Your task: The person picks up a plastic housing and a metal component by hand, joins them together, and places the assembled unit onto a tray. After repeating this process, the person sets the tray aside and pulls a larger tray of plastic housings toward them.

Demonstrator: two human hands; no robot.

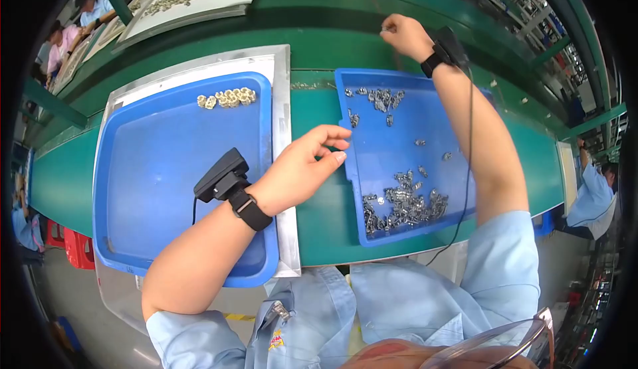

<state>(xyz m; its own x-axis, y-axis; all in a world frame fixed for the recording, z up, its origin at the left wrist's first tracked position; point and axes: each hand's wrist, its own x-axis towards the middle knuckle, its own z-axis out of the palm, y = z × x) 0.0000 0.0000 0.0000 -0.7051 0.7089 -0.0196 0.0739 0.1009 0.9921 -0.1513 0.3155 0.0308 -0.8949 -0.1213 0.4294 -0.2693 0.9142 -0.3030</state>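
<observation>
Head: left hand [309,163] near blue tray [385,151], emblem [276,340] on shirt [412,296].

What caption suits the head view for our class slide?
Left hand at a blue tray of silvery parts, right hand beyond it.

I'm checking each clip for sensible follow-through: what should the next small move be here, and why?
Probably bring the right hand back toward the left hand. It seems to pinch a small piece, too small to identify, beyond the far rim of the right blue tray, while the left hand is by that tray's left rim.
</observation>
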